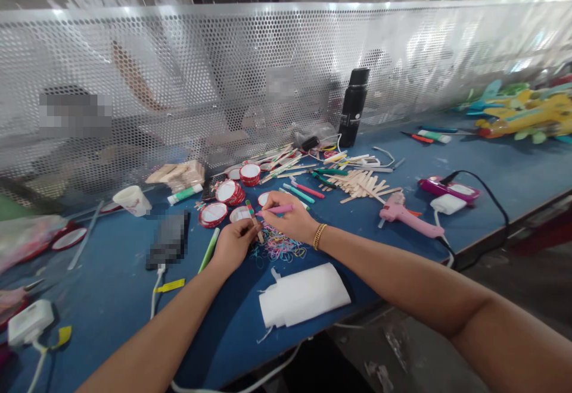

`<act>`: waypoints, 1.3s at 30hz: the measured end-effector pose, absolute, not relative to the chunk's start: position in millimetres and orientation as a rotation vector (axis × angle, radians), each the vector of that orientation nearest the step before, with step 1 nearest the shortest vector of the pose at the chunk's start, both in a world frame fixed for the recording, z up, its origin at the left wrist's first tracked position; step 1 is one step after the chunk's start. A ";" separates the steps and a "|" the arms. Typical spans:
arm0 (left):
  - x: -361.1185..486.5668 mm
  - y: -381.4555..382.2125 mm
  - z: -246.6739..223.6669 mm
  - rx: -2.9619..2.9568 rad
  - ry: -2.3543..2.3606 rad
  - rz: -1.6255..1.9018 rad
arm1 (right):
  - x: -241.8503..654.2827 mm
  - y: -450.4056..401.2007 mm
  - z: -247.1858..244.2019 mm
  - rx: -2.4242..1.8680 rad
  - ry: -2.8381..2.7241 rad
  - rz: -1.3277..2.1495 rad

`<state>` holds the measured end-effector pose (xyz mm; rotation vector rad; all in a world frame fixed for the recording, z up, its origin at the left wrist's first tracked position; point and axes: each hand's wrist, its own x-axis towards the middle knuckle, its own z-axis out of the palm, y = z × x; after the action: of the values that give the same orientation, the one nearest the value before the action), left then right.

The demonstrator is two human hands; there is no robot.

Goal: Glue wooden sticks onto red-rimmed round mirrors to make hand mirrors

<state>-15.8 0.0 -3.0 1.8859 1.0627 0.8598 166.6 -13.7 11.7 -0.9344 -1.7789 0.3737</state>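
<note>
My left hand (236, 243) pinches a popsicle stick (253, 217) that has green and red colouring on its upper part. In my right hand (292, 219) is a pink marker (281, 209), held like a pen with its tip close to the stick. Whether the tip touches the wood I cannot tell. Just below both hands lies a tangled pile of colourful rubber bands (282, 245). A green marker (209, 250) rests beside my left wrist. Red-edged round pieces (229, 192) with white tops are stacked behind my hands.
Loose popsicle sticks (360, 183), a pink glue gun (397, 214) and a black bottle (354, 107) stand or lie to the right. A phone (168, 239) and paper cup (133, 201) are on the left. In front lies a folded white cloth (306, 296). A perforated metal panel (214, 71) borders the back.
</note>
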 end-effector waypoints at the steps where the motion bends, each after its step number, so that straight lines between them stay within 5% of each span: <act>1: -15.9 0.1 -3.2 1.888 1.065 0.858 | 166.4 -14.0 11.9 -0.932 -1.780 0.382; 39: -17.3 -4.3 -0.1 1.914 1.116 0.838 | 163.2 -17.5 15.0 -0.955 -1.795 0.361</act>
<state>-17.3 -4.3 -0.1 1.9136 1.1163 0.8378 163.2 -17.5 15.0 -0.9552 -1.7949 0.3605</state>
